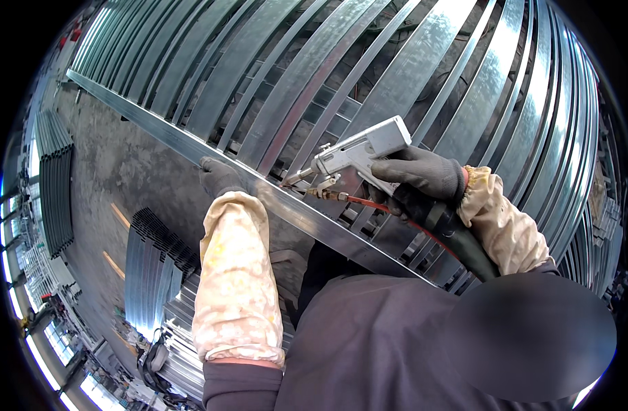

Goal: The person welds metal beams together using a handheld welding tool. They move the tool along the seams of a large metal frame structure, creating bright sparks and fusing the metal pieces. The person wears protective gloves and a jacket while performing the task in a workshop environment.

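Note:
My right hand (423, 175), in a grey glove, is closed round the grip of a silver welding gun (358, 147), which looks like a handheld laser welder. The gun's narrow nozzle points left, its tip at the inner edge of a long galvanized rail (300, 216), where a slat (286, 123) meets it. A brass-fitted feed tube with a red hose (368, 203) runs beneath the gun, beside a thick black cable (464, 243). My left hand (220, 177), also gloved, is closed at the rail's outer edge, left of the nozzle; its fingertips are partly hidden.
Wide and narrow slats form a large frame beyond the rail, with cables showing below the gaps. On the concrete floor at left lie a dark stack of bars (54, 192), a bundle of metal strips (146, 281) and wooden battens (113, 265). More shiny profiles (180, 349) lie at lower left.

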Demonstrator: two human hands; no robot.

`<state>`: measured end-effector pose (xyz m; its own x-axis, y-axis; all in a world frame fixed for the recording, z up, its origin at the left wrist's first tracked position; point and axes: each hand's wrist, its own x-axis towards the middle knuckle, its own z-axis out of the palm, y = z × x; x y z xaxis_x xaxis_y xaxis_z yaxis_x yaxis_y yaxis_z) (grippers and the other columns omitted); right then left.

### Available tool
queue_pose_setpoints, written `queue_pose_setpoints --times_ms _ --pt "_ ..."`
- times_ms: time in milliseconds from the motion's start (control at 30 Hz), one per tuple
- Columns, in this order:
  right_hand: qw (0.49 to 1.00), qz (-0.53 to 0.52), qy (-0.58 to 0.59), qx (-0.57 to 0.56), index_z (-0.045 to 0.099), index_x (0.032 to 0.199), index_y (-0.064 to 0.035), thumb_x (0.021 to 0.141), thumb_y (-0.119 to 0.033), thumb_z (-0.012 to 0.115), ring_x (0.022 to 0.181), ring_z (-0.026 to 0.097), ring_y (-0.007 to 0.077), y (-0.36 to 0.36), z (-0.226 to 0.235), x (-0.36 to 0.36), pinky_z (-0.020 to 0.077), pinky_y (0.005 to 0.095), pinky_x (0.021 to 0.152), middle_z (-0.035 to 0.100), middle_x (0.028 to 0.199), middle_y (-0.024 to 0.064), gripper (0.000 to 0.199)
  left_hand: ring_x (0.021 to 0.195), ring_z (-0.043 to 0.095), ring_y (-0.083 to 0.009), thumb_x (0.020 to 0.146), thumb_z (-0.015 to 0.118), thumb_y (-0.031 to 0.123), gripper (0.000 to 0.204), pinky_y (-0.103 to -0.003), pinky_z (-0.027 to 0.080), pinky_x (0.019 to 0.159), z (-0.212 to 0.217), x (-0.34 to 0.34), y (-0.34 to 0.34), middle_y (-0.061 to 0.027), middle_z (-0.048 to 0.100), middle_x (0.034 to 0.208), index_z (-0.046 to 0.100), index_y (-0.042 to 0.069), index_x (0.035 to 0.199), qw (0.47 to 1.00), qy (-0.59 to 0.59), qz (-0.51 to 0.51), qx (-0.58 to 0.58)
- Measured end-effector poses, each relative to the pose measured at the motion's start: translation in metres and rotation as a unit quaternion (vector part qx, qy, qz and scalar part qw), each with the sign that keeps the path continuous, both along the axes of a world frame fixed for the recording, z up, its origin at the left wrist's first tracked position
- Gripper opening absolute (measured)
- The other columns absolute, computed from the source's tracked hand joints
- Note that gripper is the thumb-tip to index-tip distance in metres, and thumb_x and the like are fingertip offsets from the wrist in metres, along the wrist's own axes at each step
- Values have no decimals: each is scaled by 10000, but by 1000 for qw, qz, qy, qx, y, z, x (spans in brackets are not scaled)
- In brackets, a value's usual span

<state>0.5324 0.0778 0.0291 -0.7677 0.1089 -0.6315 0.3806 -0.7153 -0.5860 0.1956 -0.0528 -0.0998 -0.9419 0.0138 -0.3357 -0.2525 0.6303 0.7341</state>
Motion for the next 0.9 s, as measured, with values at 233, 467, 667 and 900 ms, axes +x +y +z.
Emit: queue_pose_setpoints --times_ms 233,467,667,900 --pt "1000 -14 7 -18 500 1232 54 937 -324 665 561 638 149 1 -5 0 552 280 483 637 797 96 507 1129 601 -442 1004 323 469 669 -467 494 951 -8 -7 -5 -300 604 1240 550 -100 1273 1000 0 -21 -9" --pt "1000 -9 9 -12 497 1233 68 939 -330 665 568 641 146 2 -7 1 557 274 484 637 805 100 523 1128 597 -456 1001 321 473 679 -477 485 959 8 5 1 -307 603 1235 540 -106 1277 1000 4 -7 -16" --pt "1000 0 22 -16 488 1256 83 939 -337 667 585 648 146 1 -9 2 557 270 491 643 832 106 556 1130 597 -455 1000 324 464 673 -480 489 960 3 -1 -3 -312 600 1238 532 -109 1283 999 19 -21 -34" --pt "1000 6 8 -4 478 1289 76 950 -328 655 596 648 143 1 -7 4 554 259 496 639 841 97 557 1054 649 -422 1002 331 427 643 -451 555 873 -2 -3 -4 -306 613 1209 530 -118 1279 997 -25 16 73"
